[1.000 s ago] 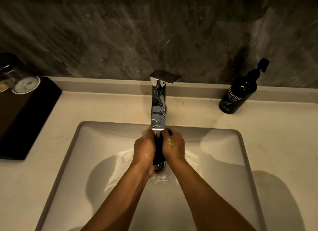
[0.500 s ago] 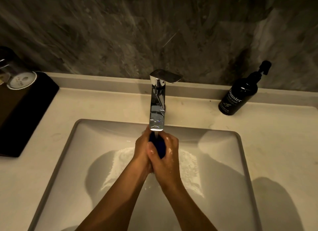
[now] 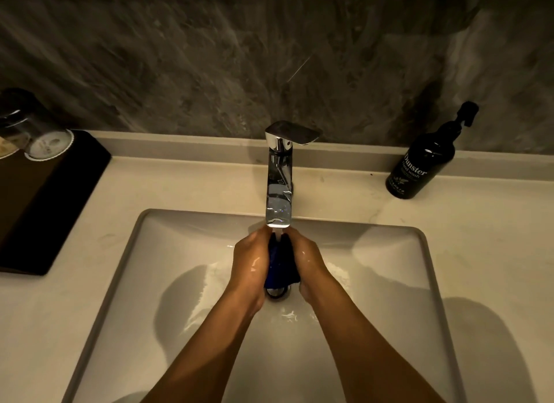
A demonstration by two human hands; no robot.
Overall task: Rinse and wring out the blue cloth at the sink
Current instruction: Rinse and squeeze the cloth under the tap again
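Note:
The blue cloth [image 3: 280,261] is bunched up between both hands, right under the chrome tap [image 3: 278,189], and water runs from the spout onto it. My left hand [image 3: 251,263] grips its left side and my right hand [image 3: 311,263] grips its right side. Both hands are wet and sit over the drain [image 3: 277,291] of the white rectangular sink [image 3: 168,282]. Most of the cloth is hidden between the palms.
A black hand-wash pump bottle [image 3: 425,159] stands on the counter at the back right. A black tray [image 3: 45,198] with upturned glasses [image 3: 36,132] lies on the left. A marble wall rises behind the tap. Water pools in the basin.
Half a second ago my right hand lay over my left with the cloth squeezed; now the hands have come apart side by side and more of the cloth shows.

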